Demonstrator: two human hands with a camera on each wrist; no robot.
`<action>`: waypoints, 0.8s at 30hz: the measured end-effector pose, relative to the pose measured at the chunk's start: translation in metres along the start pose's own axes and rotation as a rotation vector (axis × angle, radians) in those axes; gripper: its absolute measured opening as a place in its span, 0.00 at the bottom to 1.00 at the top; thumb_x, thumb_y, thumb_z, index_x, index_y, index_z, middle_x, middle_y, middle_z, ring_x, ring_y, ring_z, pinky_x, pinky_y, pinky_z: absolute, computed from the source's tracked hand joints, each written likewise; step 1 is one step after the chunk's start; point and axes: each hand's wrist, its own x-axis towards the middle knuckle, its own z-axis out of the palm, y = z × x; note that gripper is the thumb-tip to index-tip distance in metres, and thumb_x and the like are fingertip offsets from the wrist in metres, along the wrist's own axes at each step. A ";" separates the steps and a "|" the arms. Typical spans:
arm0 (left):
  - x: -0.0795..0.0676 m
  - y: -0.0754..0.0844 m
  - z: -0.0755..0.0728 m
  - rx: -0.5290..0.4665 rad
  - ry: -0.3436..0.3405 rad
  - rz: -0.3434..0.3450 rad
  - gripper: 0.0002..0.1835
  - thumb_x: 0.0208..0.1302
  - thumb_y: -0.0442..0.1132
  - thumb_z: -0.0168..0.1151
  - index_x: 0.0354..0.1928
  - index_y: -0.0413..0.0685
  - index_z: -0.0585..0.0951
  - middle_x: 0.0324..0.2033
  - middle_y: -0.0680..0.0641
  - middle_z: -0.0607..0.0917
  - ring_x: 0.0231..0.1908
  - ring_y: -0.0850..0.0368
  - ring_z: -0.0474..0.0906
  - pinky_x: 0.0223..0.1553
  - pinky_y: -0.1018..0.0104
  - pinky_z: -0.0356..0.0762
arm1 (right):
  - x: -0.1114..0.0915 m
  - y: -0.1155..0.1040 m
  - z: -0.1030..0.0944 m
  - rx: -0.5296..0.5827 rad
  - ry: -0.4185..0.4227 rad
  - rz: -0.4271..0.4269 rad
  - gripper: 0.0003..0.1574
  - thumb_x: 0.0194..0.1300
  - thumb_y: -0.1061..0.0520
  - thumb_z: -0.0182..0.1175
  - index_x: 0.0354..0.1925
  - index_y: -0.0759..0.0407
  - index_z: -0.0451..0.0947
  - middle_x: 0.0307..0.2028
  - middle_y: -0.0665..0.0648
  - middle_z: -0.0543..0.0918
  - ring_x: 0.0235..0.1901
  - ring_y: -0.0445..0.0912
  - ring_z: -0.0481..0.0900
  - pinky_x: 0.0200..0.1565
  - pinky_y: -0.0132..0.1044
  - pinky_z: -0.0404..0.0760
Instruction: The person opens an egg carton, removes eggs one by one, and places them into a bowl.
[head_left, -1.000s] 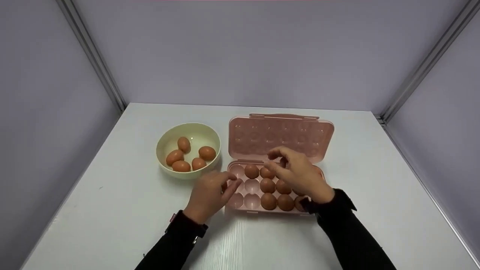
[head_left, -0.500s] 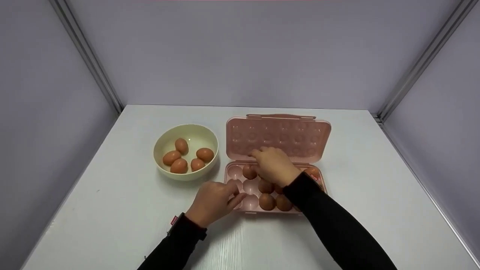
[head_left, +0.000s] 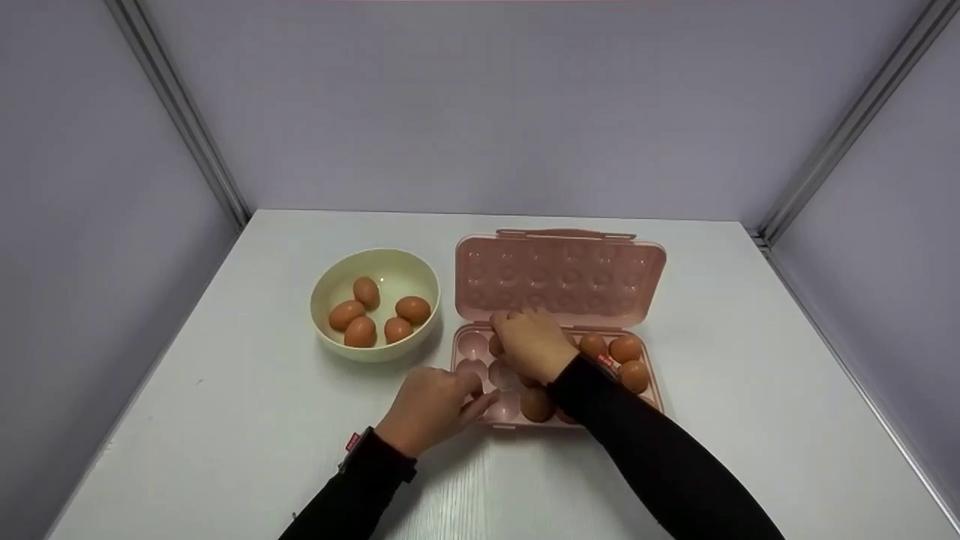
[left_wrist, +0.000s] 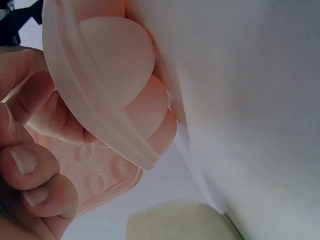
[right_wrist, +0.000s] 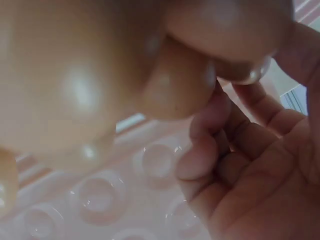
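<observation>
My right hand [head_left: 534, 346] reaches over the back left of a pink egg carton [head_left: 658, 390]. Its thumb and fingers curl round a brown egg [right_wrist: 227, 27] in the back row; part of the grip is hidden. Several more brown eggs [head_left: 626, 348] sit in the carton's cups, some of them covered by the right hand and sleeve. At the carton's front left corner, my left hand [head_left: 426, 409] hovers with loosely bent fingers and holds nothing. The left wrist view shows its fingers [left_wrist: 35, 165] beside the carton's edge.
The carton's pink lid [head_left: 559, 277] stands raised behind it. To the left, a pale green bowl [head_left: 409, 262] has several brown eggs [head_left: 413, 310] in it. Both rest on a white table [head_left: 202, 435] with grey walls [head_left: 480, 112] at the back and sides.
My right hand has moved left across the carton and down onto the egg. The left hand has shifted slightly nearer the front. The front egg in the bowl has rolled to a more upright lie.
</observation>
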 end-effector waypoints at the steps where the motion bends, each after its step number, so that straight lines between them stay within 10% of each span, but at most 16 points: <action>1: 0.000 0.000 0.000 0.000 0.015 0.003 0.16 0.62 0.53 0.77 0.25 0.59 0.80 0.16 0.62 0.83 0.14 0.64 0.77 0.17 0.65 0.68 | -0.002 0.001 -0.001 -0.004 0.005 0.001 0.14 0.62 0.55 0.75 0.40 0.56 0.79 0.36 0.59 0.89 0.42 0.62 0.86 0.49 0.58 0.81; 6: 0.000 -0.002 0.001 -0.024 0.147 -0.014 0.15 0.60 0.50 0.79 0.38 0.53 0.83 0.21 0.57 0.84 0.17 0.63 0.76 0.19 0.67 0.72 | -0.025 0.004 -0.013 0.165 0.070 0.046 0.22 0.70 0.45 0.71 0.52 0.56 0.78 0.37 0.57 0.88 0.40 0.55 0.87 0.48 0.52 0.86; 11: 0.003 0.001 -0.003 -0.124 0.237 -0.086 0.36 0.58 0.55 0.81 0.61 0.44 0.79 0.45 0.47 0.86 0.38 0.58 0.86 0.37 0.67 0.86 | -0.063 0.004 -0.016 0.677 0.092 0.152 0.23 0.73 0.44 0.69 0.57 0.53 0.78 0.41 0.54 0.86 0.38 0.45 0.84 0.44 0.39 0.84; 16: 0.005 0.006 -0.006 -0.198 0.268 -0.043 0.40 0.57 0.54 0.83 0.64 0.39 0.78 0.57 0.42 0.83 0.56 0.50 0.85 0.57 0.59 0.87 | -0.089 0.005 -0.005 1.067 0.043 0.201 0.31 0.76 0.43 0.65 0.67 0.58 0.74 0.51 0.59 0.86 0.48 0.48 0.84 0.49 0.35 0.82; 24: 0.006 0.011 -0.005 -0.199 0.291 0.004 0.39 0.55 0.54 0.83 0.64 0.42 0.78 0.56 0.43 0.84 0.57 0.51 0.85 0.60 0.62 0.84 | -0.102 0.006 0.004 1.293 0.015 0.324 0.31 0.79 0.39 0.60 0.65 0.58 0.74 0.41 0.51 0.78 0.33 0.44 0.69 0.34 0.32 0.69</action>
